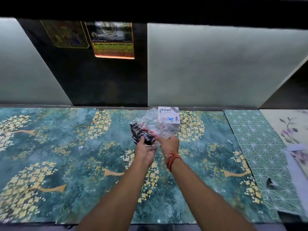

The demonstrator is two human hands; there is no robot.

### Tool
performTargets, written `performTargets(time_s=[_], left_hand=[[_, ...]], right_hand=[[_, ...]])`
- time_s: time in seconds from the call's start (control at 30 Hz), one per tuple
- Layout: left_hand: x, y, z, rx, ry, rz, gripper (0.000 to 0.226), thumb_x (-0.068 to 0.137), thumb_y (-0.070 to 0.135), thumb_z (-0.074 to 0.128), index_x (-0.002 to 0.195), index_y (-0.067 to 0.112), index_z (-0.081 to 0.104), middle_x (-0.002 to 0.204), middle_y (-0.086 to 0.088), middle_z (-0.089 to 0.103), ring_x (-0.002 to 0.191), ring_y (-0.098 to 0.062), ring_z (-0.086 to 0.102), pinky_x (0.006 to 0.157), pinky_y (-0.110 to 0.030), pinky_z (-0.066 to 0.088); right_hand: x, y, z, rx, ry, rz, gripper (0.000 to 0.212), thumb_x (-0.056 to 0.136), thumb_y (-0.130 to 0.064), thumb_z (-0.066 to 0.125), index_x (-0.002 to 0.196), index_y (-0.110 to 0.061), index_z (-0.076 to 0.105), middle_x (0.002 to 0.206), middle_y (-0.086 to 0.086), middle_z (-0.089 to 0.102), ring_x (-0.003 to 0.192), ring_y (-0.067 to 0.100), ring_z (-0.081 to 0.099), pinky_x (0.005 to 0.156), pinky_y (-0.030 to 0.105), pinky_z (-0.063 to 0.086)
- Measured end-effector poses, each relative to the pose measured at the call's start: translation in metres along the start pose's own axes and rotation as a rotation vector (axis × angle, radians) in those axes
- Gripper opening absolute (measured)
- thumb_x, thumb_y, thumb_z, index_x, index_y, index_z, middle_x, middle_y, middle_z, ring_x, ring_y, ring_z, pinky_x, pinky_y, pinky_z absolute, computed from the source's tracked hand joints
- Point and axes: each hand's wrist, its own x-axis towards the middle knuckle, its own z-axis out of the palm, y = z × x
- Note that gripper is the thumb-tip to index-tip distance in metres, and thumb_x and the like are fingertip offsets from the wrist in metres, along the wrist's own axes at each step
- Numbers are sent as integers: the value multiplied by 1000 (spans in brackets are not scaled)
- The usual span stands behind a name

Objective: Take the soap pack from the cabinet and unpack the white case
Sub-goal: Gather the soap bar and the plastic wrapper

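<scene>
A black soap pack (142, 135) with white "Dove" lettering lies on the counter, partly inside crumpled clear plastic wrap (152, 121). My left hand (144, 151) grips the near edge of the soap pack. My right hand (169, 144), with a red thread at the wrist, pinches the clear plastic just right of the pack. A white case (168, 116) printed "Dart" stands upright at the back of the counter, with the plastic wrap lying against its left and front sides.
The counter (66, 155) is covered with a teal sheet with yellow flowers. Green geometric and floral sheets (260, 147) lie at the right. Frosted cabinet panels (216, 67) and a dark opening with a calendar (113, 40) stand behind.
</scene>
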Motion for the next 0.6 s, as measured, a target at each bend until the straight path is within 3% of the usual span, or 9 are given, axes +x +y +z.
performTargets(time_s=[0.03, 0.1, 0.17, 0.23, 0.33, 0.47, 0.6], left_hand=[[-10, -4, -4, 54, -29, -21, 50, 96, 27, 58, 132, -6, 48, 117, -22, 60, 89, -31, 62, 85, -42, 54], [-28, -6, -17, 170, -111, -12, 35, 91, 28, 63, 114, 1, 58, 97, -16, 63, 82, -27, 59, 80, -40, 53], [-43, 2, -32, 248, -175, 34, 30, 88, 29, 65, 106, 6, 60, 97, -17, 64, 87, -30, 61, 86, -45, 52], [-53, 13, -46, 296, -246, 74, 31, 87, 28, 64, 107, 5, 60, 104, -21, 67, 92, -34, 64, 91, -50, 51], [-62, 13, -63, 519, -307, 158, 28, 92, 9, 58, 117, -5, 60, 123, -28, 64, 95, -35, 70, 80, -46, 58], [-86, -18, -77, 718, -212, 242, 23, 84, -9, 63, 102, 4, 68, 103, -17, 74, 89, -27, 71, 71, -36, 56], [-102, -54, -90, 732, -215, 276, 21, 83, -18, 58, 90, -1, 68, 87, -15, 69, 61, -14, 73, 49, -24, 55]], right_hand=[[-3, -5, -5, -1, 18, -30, 19, 82, -9, 71, 96, -4, 61, 77, 2, 59, 59, 12, 50, 54, 26, 49], [-9, -15, -24, 17, -59, -76, 15, 87, -2, 64, 101, -6, 63, 83, 3, 63, 63, 12, 54, 52, 21, 49], [-12, -20, -49, -7, -181, -88, 14, 88, 0, 61, 94, -13, 64, 91, 7, 66, 72, 18, 60, 49, 21, 49], [-14, -18, -75, -108, -267, -83, 16, 86, -1, 61, 87, -16, 65, 86, 9, 66, 68, 20, 60, 46, 21, 45], [-23, -8, -110, -213, -319, -68, 15, 83, -3, 63, 86, -16, 69, 77, 7, 66, 65, 20, 60, 52, 25, 44], [-46, 16, -149, -120, -352, -27, 25, 80, 5, 68, 100, -10, 66, 90, 11, 67, 72, 22, 65, 49, 26, 51], [-68, 44, -181, 15, -236, -39, 26, 75, 18, 64, 68, -7, 62, 77, 15, 63, 60, 25, 59, 45, 27, 54]])
